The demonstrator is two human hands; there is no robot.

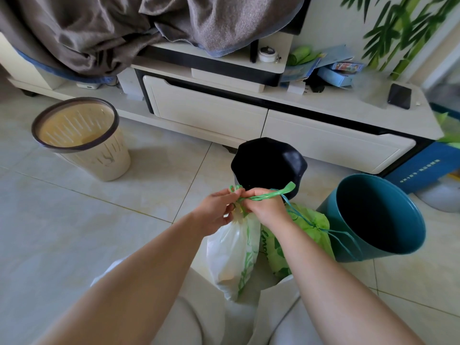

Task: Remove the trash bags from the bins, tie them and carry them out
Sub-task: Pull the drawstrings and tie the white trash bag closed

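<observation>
Your left hand and right hand pinch the green drawstring atop the white bag, beside the black bin

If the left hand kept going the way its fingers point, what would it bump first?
Probably the right hand: the left hand points rightward at it, nearly touching, both pinching the green drawstring of the white trash bag. Depth is hard to judge.

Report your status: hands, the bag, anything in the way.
Left hand and right hand both pinch green drawstring, mid-knot. White bag out of bin, neck gathered. Green bag beside it, already cinched. Black bin close behind, not blocking.
</observation>
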